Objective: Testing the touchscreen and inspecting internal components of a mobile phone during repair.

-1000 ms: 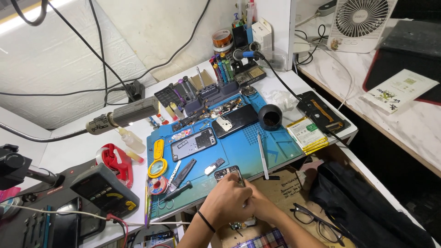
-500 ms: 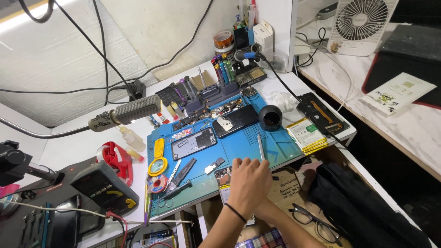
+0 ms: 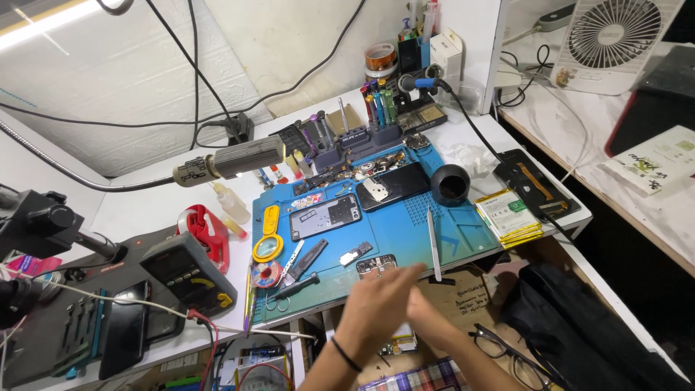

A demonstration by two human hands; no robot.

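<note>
Both hands hang at the near edge of the blue mat [image 3: 463,232], and both are blurred. The left hand [image 3: 376,308], a dark band at its wrist, is spread flat with fingers reaching toward the small board [image 3: 376,263]; it grips nothing that I can see. The right hand [image 3: 427,318] lies half under it, and whether it is spread or closed around something I cannot tell. The board sits on the mat's front rim, just beyond the fingertips, likely so it stays in easy reach. Beside it the white spudger [image 3: 433,243] lies lengthwise on the mat, near the hands. Farther back, the phone frame [image 3: 325,216] and the dark phone [image 3: 394,186] lie flat, well apart from the hands, as parked work. The tool rack [image 3: 362,130] stands at the mat's back edge, holding drivers upright so each handle can be picked out. The hot-air nozzle [image 3: 232,159] hangs over the surface [image 3: 145,206] left of the mat, pointing away from the parts. A meter [image 3: 190,271] lies tilted at the left, its face toward the person.
</note>
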